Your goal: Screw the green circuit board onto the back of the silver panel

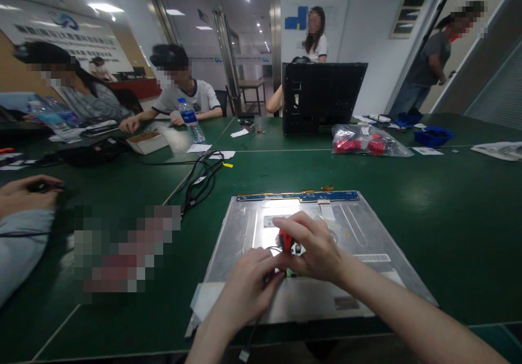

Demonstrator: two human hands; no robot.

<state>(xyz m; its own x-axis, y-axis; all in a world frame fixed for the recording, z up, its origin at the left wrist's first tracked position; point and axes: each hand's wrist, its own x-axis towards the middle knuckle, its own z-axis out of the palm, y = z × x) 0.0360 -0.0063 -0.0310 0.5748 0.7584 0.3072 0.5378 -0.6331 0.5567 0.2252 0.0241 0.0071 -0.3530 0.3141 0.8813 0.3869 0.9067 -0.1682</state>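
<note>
A metal-backed display panel [253, 299] lies flat on the table in front of me, with a narrow blue circuit board [338, 196] along its far edge. My right hand [316, 247] is closed around a red-and-black screwdriver [286, 240], held upright over the panel's middle. Its tip is hidden behind my fingers. Close beside it, my left hand [253, 282] pinches a black cable [256, 328], whose white plug [244, 355] hangs past the near edge. Partly covered by both hands is a small green part [290, 272].
Coiled black cables [199, 184] lie left of the panel. Farther back are a water bottle [190, 119], an open carton [147, 143], an upright black monitor [324, 98], a plastic bag with red items [369, 141] and a blue tray [434, 136]. A co-worker's sleeve [24, 244] is at left.
</note>
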